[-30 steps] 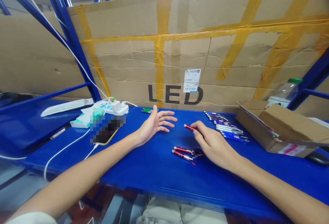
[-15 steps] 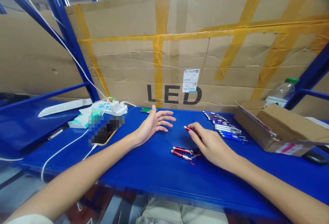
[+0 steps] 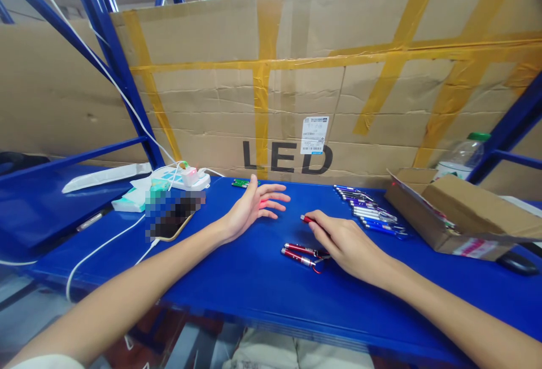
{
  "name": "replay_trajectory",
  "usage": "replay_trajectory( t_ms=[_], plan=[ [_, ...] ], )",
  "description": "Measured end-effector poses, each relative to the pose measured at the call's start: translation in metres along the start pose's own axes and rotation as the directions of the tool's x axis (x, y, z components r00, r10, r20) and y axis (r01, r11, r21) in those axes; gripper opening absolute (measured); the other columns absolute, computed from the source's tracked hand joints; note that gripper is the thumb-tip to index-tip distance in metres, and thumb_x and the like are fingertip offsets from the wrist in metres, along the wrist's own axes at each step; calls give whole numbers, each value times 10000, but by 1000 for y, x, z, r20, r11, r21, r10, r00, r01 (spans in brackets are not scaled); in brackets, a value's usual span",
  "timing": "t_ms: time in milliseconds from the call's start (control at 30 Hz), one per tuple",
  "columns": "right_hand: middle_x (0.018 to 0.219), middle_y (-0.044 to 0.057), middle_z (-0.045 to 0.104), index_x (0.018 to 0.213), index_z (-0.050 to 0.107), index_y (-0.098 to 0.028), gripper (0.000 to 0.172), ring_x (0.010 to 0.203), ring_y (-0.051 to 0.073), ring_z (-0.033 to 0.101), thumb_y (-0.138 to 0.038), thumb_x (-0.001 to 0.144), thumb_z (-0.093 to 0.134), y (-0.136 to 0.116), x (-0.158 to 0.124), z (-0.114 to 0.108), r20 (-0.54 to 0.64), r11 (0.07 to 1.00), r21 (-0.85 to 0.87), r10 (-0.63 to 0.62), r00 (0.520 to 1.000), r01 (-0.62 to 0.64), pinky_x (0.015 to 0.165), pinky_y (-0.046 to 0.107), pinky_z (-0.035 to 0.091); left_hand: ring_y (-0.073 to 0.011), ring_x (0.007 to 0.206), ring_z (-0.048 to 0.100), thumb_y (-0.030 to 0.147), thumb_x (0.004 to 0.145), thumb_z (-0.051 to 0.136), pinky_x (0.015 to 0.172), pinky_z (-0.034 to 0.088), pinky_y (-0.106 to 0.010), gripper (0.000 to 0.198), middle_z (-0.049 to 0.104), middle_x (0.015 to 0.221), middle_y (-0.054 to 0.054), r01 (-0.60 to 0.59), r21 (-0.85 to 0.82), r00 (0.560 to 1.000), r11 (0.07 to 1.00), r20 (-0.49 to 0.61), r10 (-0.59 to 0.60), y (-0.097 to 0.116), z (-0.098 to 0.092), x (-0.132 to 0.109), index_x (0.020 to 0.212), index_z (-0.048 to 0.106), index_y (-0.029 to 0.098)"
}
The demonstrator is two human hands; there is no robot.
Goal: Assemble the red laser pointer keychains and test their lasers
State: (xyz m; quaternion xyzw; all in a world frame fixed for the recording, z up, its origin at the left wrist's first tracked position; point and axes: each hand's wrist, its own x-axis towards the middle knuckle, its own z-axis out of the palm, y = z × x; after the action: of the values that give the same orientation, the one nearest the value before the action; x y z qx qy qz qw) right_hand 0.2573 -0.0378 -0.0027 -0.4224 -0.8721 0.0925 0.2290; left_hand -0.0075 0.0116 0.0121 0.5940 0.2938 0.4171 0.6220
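My right hand (image 3: 345,242) is closed around a small red penlight (image 3: 307,219), its silver tip pointing left toward my other hand. Open and palm turned to the right, my left hand (image 3: 254,208) has its fingers spread and holds nothing; a red glow shows on its fingers. Two red penlights (image 3: 298,256) with clips or rings lie on the blue table just below my right hand. Green pens (image 3: 240,183) lie behind my left hand, partly hidden by it. Several blue, purple and silver penlights (image 3: 372,212) lie in a row to the right.
An open cardboard box (image 3: 444,216) stands at the right, with a plastic bottle (image 3: 463,157) behind it and a black object (image 3: 517,263) beside it. At the left are a phone (image 3: 175,219), a tissue pack (image 3: 131,196), a power strip (image 3: 205,179) and white cables. A large carton (image 3: 203,114) backs the table.
A red glow now shows on my left hand's fingers and on the white plug. My right hand and its penlight have shifted slightly, and less of the penlight shows.
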Motion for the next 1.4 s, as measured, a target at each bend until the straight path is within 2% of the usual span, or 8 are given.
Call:
replay_trajectory(
  t_ms=[267,467,667,867,967,1200,1300,1400],
  plan=[
    [1042,59,786,1284,565,-255,270,870,248,756,-374,1161,356,-2,1,0,-98,997,52,55,994,-50,751,353,513,-314,1175,678,851,1016,271,931,526,-394,865,709,1384,-191,3,14,1000,1000,7,-3,0,-1,-1,1391,657,173],
    [971,38,779,1183,600,-254,246,827,238,733,-338,1145,372,-6,0,0,-44,999,18,41,998,-41,725,348,489,-321,1183,675,853,1014,274,934,522,-401,867,709,1384,-194,-3,14,1000,1000,7,3,0,-1,0,1389,661,175],
    [1066,56,797,1228,628,-248,251,933,259,761,-295,1123,404,-2,1,2,-20,999,-37,15,1000,-16,780,361,507,-314,1181,676,859,1011,264,934,524,-395,882,703,1395,-198,0,19,1000,1000,13,0,-1,-1,0,1393,656,168],
    [988,47,797,1206,634,-249,250,880,260,763,-318,1131,406,-2,1,3,23,998,-32,50,998,-49,748,359,510,-312,1172,676,867,1003,277,927,525,-391,883,708,1380,-196,2,22,1000,1000,9,-2,0,0,-1,1388,655,169],
    [1009,56,803,1197,648,-250,248,895,259,767,-307,1126,417,-3,1,3,18,999,-37,23,1000,-22,761,358,516,-316,1173,675,870,999,292,926,524,-392,879,707,1381,-195,3,19,1000,1000,11,-3,0,0,-1,1387,659,172],
    [1069,63,804,1255,636,-248,270,916,253,768,-315,1130,406,-1,0,1,-57,1000,-15,-19,998,18,771,359,532,-315,1148,683,880,988,316,917,526,-391,885,707,1377,-201,4,-1,1000,1000,12,-4,1,0,-1,1372,667,164],
    [1111,66,809,1257,632,-253,268,929,258,776,-334,1128,412,0,1,0,-117,1000,-6,10,993,-11,775,360,541,-309,1142,685,882,988,308,916,527,-387,892,708,1377,-201,9,0,1000,1000,12,-9,1,0,-1,1376,663,161],
    [1023,54,813,1251,632,-257,268,863,258,775,-347,1125,413,0,1,-1,-182,998,-11,55,982,-58,742,357,536,-309,1149,685,877,994,297,920,527,-389,888,710,1381,-197,10,10,1000,1000,16,-11,1,0,-1,1381,664,167]
  ],
)
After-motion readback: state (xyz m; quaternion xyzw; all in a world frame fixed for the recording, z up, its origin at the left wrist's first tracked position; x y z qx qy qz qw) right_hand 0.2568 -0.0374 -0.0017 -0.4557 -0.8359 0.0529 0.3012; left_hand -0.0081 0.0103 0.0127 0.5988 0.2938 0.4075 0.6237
